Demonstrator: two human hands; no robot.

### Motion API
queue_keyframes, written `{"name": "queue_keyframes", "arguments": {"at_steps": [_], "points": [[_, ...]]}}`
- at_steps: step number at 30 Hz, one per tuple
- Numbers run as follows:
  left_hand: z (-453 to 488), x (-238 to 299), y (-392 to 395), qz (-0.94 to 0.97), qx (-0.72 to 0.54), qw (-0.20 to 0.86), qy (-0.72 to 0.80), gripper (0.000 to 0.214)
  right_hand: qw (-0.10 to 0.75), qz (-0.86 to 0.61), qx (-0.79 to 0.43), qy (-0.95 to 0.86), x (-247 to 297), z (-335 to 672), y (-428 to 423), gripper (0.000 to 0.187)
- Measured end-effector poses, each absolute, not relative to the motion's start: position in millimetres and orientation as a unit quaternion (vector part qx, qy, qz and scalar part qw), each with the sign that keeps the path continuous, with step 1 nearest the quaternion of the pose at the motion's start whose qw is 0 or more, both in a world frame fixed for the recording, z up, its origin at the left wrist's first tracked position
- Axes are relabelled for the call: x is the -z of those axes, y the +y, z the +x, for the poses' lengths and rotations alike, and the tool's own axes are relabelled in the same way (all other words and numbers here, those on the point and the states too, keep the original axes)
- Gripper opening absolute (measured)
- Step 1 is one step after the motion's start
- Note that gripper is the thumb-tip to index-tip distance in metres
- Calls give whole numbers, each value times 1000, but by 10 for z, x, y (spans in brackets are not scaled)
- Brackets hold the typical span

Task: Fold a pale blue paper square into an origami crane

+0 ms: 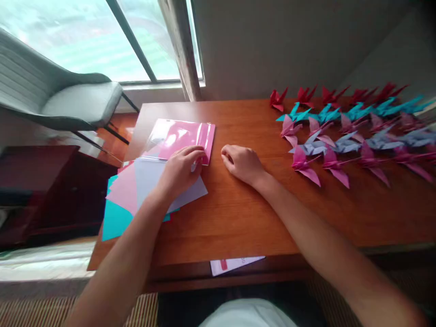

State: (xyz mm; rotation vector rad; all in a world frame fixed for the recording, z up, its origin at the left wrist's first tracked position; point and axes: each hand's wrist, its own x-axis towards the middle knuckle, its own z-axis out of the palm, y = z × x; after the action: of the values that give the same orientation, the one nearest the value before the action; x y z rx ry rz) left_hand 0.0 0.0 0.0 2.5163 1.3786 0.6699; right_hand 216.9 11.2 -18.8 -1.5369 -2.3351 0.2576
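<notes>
Head view: paper sheets [147, 175] on the table [225, 222] are overlapped by the curled left hand [182, 169], whose grip cannot be told; the right hand [243, 164] is loosely closed. Sheet separation is judged in hand; a pinch is called for.

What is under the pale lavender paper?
Pink paper and turquoise paper stick out beneath the pale lavender paper, plus a red sliver; anything fully covered can't be seen.
</notes>
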Motion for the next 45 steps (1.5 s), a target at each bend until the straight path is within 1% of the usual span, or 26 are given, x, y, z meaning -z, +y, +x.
{"name": "queue_keyframes", "arguments": {"at_steps": [5, 18, 28, 33, 37, 42, 45], "points": [[4, 20, 0, 851, -223, 101, 466, 26, 169, -537, -89, -821, 188, 2165, 111, 16], [-3, 25, 0, 852, -231, 98, 460, 23, 172, -536, -95, -821, 189, 2168, 115, 16], [-16, -6, -23, 869, -214, 101, 435, 20, 179, -532, -100, -821, 186, 2169, 112, 15], [-65, -29, -41, 877, -185, 115, 428, 26, 182, -530, -107, -821, 194, 2169, 117, 16], [-87, -29, -44, 873, -189, 132, 429, 25, 191, -521, -116, -824, 179, 2176, 107, 16], [-115, -3, -44, 860, -217, 122, 446, 27, 211, -501, -137, -828, 175, 2190, 108, 23], [-116, -19, -57, 850, -217, 119, 465, 23, 211, -493, -125, -835, 175, 2186, 118, 26]]}}
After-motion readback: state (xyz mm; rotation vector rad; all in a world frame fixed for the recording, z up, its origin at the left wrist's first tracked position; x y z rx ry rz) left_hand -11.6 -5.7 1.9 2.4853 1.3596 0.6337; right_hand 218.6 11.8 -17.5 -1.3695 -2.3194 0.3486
